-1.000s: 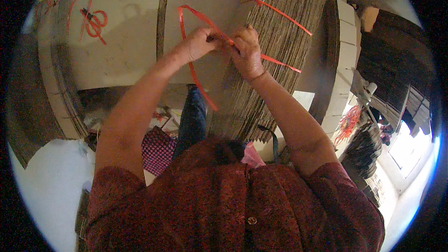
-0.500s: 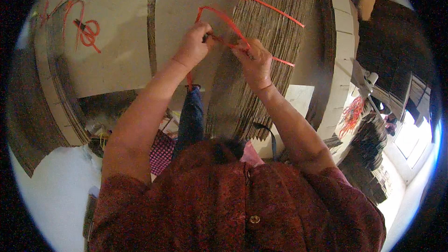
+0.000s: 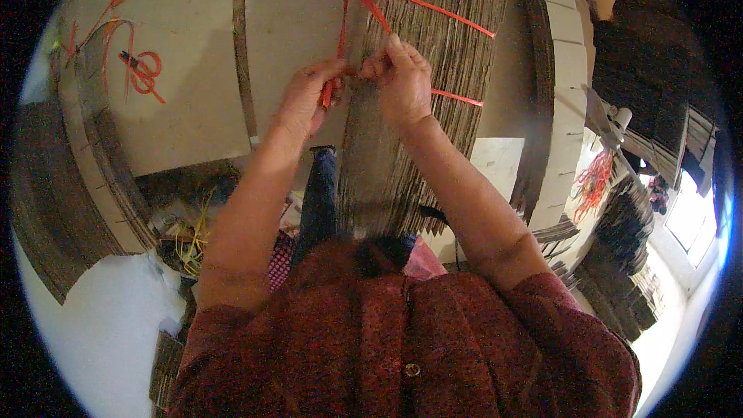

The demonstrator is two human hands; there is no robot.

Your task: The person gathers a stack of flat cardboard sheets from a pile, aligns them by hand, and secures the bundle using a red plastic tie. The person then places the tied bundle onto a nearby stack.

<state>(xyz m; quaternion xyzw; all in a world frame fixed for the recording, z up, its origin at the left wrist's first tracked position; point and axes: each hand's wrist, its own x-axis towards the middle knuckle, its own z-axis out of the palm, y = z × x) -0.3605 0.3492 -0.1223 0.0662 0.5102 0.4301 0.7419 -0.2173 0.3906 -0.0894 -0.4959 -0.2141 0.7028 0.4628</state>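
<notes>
A tall bundle of flat cardboard sheets [image 3: 449, 58] lies in front of me with its layered edges up. Two red straps cross it; the farther red strap [image 3: 441, 11] runs over the edges to the right. My left hand [image 3: 309, 93] is closed at the bundle's left side, with a length of red strap [image 3: 344, 27] passing down into its fingers. Close beside it, over the sheet edges, my right hand [image 3: 402, 81] pinches the same strap, which loops up between the two hands. The fingers partly hide where the ends meet.
Flat cardboard [image 3: 186, 62] spreads to the left, with a coiled red strap [image 3: 145, 73] on it. More cardboard stacks [image 3: 567, 70] stand at the right. Red strands [image 3: 594, 186] hang at the right, and yellow strands [image 3: 193, 240] lie low on the left.
My left hand has come down and slightly left, and the strap end below it has been drawn up. My right hand has shifted a little left, its fingers now pointing up.
</notes>
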